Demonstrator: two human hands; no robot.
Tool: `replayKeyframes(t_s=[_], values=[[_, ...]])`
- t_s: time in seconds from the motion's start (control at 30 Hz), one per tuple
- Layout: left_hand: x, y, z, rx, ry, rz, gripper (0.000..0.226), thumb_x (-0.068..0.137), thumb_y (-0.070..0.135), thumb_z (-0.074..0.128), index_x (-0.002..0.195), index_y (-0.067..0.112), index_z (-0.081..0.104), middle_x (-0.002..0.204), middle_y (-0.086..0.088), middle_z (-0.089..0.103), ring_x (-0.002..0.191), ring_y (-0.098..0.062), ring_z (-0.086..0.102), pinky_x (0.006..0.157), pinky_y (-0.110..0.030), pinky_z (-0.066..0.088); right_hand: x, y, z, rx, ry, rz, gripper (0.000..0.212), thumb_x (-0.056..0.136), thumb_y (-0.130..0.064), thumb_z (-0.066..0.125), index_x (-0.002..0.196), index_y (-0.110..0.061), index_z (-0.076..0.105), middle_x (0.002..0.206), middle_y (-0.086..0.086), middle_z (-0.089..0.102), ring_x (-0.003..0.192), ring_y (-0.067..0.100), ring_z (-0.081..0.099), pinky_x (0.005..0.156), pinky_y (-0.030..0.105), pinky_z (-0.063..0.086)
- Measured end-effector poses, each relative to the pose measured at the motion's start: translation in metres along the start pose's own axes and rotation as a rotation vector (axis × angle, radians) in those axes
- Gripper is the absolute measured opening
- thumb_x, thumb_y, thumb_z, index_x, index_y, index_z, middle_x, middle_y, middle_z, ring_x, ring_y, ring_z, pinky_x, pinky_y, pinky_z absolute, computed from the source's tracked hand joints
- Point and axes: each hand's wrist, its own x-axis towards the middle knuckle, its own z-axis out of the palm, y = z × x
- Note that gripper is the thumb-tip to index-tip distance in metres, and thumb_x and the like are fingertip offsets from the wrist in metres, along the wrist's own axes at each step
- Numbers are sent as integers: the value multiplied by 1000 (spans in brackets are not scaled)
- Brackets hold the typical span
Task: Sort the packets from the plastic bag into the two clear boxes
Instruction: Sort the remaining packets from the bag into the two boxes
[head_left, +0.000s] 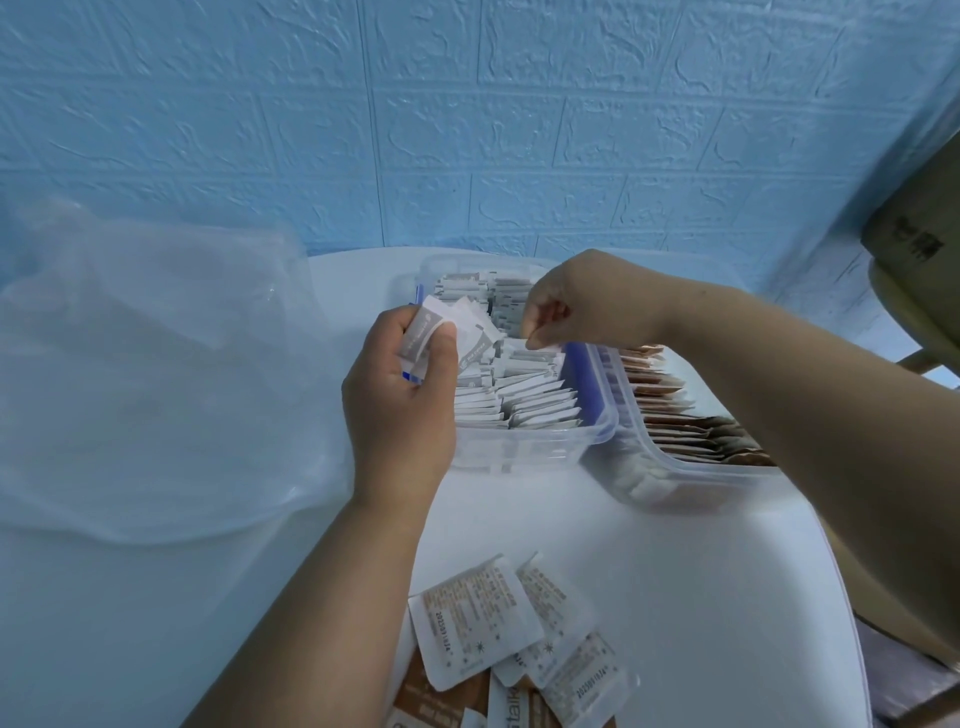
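left hand (400, 395) grips a bunch of grey packets (441, 332) over the left box (519, 447); right hand (576, 301) curled above the same box, can't tell if pinching. bag (130, 364) left, loose packets (483, 623) near

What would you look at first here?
The two hands in the middle: the left hand grips a bundle of grey packets while the right hand dips its fingertips into a clear box packed with more of them. Loose packets lie near the bottom edge, and a big plastic bag slumps on the left.
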Motion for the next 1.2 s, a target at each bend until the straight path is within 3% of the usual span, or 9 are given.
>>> replayKeyframes(t_s=[0.2,0.4,0.63,0.73,0.8,0.9,0.97,1.07,1.2], values=[[-1,0,0,4,2,-3,11,88,17,59,86,26,54,72,20,56,67,14,51,60,-2,36,2,-6,5,-66,22,-38,12,82,-13,65,91,-13,72,85,-2,70,74,7,56,71,15,39],[-1,0,0,0,-9,-7,10,89,17,58,87,26,54,73,21,55,68,13,51,60,-3,37,-2,-2,3,-92,11,-24,12,83,-14,65,92,-14,72,88,-4,69,75,4,53,65,0,33],[0,1,-1,4,-21,-28,7,89,18,58,88,25,55,73,19,56,67,14,51,59,-2,36,0,-3,2,-76,-24,-3,13,85,-17,64,94,-15,72,84,-7,66,79,7,56,66,5,36],[1,2,-2,-4,-38,-50,9,89,20,58,87,29,57,73,20,57,66,13,51,60,-2,37,-4,-1,2,39,75,-26,12,88,-19,60,95,-16,70,91,-6,68,86,10,60,73,11,39],[2,3,-2,-21,-51,-67,8,89,21,58,89,29,59,76,21,58,68,14,52,61,-1,37,-7,-6,3,266,129,-56,16,88,-9,58,99,-19,66,90,-12,65,87,5,59,81,11,41],[3,3,-2,-30,-65,-80,6,90,24,58,94,27,61,78,21,59,70,15,53,62,0,36,-9,-17,4,599,71,-115,27,83,-1,63,104,-17,63,79,-14,58,79,6,56,83,21,45],[3,4,-2,-28,-65,-73,5,90,26,57,94,27,60,77,19,59,70,14,53,61,0,36,-8,-23,4,591,76,-138,26,80,-8,70,104,-19,66,76,-6,54,73,10,51,78,28,46],[2,4,-3,-28,-68,-57,7,90,25,56,95,27,60,78,19,59,71,14,53,61,-1,37,-7,-26,1,608,125,-125,19,77,-8,73,89,-22,70,82,14,68,72,13,56,79,37,50],[2,3,-2,-37,-9,-65,8,92,25,52,86,29,55,74,18,59,70,11,54,58,-3,37,-5,-12,-11,590,204,-85,20,77,-5,72,87,-22,70,78,18,64,69,13,55,71,22,46]])
